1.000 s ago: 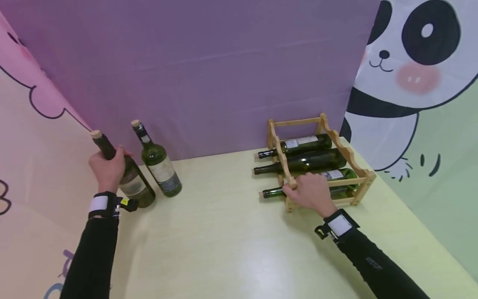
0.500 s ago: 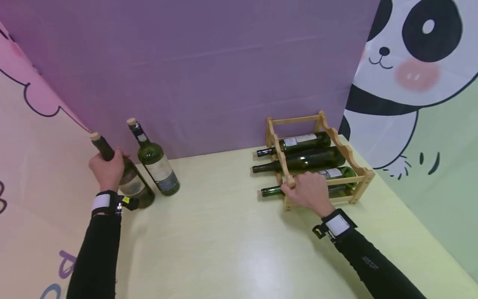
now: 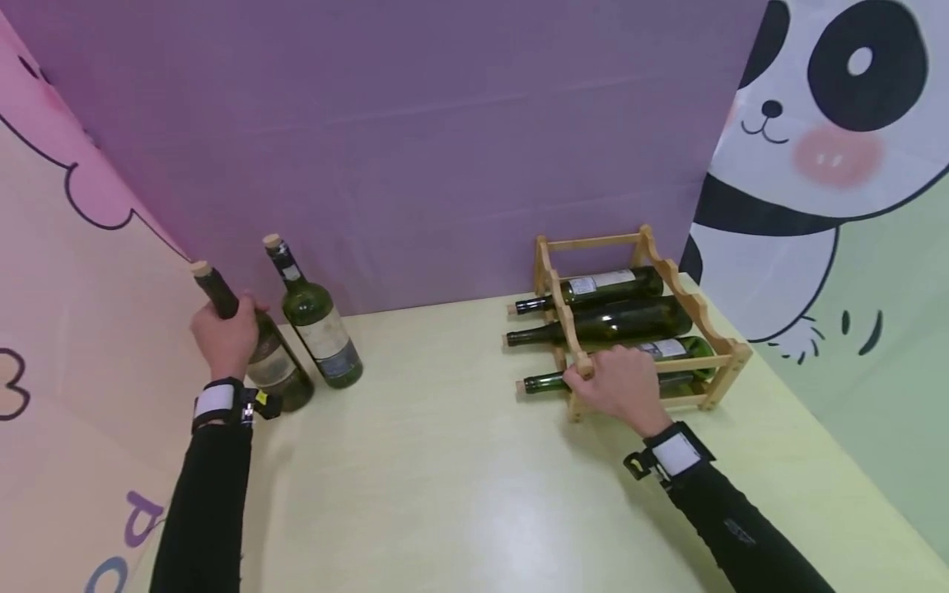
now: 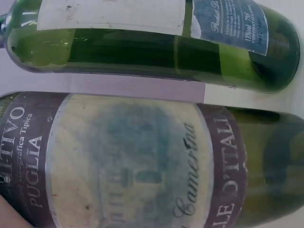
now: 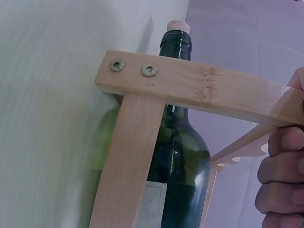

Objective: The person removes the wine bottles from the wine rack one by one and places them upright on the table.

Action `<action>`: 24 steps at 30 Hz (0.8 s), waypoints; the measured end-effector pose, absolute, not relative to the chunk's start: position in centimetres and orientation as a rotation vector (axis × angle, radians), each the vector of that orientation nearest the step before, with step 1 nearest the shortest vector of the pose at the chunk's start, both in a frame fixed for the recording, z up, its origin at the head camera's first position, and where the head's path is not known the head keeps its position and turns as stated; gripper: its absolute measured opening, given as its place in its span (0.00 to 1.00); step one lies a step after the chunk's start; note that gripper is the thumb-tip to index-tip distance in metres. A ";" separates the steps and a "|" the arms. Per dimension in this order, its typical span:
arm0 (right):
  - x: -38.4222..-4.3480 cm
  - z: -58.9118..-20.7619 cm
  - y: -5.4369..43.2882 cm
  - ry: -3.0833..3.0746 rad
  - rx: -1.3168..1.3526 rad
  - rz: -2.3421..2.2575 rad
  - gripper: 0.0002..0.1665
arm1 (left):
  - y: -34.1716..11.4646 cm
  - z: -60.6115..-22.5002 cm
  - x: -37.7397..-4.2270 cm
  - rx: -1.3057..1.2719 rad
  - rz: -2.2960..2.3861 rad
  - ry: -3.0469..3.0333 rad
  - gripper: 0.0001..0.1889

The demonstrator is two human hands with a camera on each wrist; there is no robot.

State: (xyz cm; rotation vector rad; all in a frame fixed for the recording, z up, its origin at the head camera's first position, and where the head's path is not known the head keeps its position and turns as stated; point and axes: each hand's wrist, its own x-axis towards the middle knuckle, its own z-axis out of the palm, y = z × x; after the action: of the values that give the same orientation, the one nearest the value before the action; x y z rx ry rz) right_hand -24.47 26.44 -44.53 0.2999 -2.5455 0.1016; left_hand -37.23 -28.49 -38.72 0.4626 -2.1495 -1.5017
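Observation:
In the head view, my left hand grips a dark green wine bottle around its neck and shoulder; the bottle stands slightly tilted at the left of the table. Its cream and brown label fills the lower left wrist view. Close beside it stands a second corked green wine bottle with a white and blue label. Over on the right, my right hand holds the near front corner of a wooden wine rack, with curled fingers visible in the right wrist view.
Three bottles lie in the rack with necks toward the left: a far labelled bottle, a dark middle bottle and a near corked bottle. A purple wall rises behind the pale table; printed walls flank both sides.
The head view shifts slightly. Both hands keep their holds, the left on the bottle and the right on the rack.

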 end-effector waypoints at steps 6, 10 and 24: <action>-24.4 -44.7 26.6 -2.535 0.301 0.108 0.34 | -28.4 -39.1 -37.1 0.481 -1.534 -2.150 0.14; -24.4 -44.8 26.6 -2.528 0.298 0.107 0.35 | -28.5 -39.0 -37.1 0.457 -1.520 -2.156 0.14; -24.5 -44.8 26.5 -2.499 0.302 0.097 0.35 | -28.4 -38.4 -36.4 0.320 -1.473 -2.096 0.25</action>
State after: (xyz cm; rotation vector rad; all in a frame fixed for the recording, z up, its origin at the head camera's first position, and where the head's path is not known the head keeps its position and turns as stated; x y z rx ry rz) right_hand -24.54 26.50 -44.79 0.3023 -2.4993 0.0969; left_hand -36.40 -28.42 -38.37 0.3200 -2.0962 -1.4725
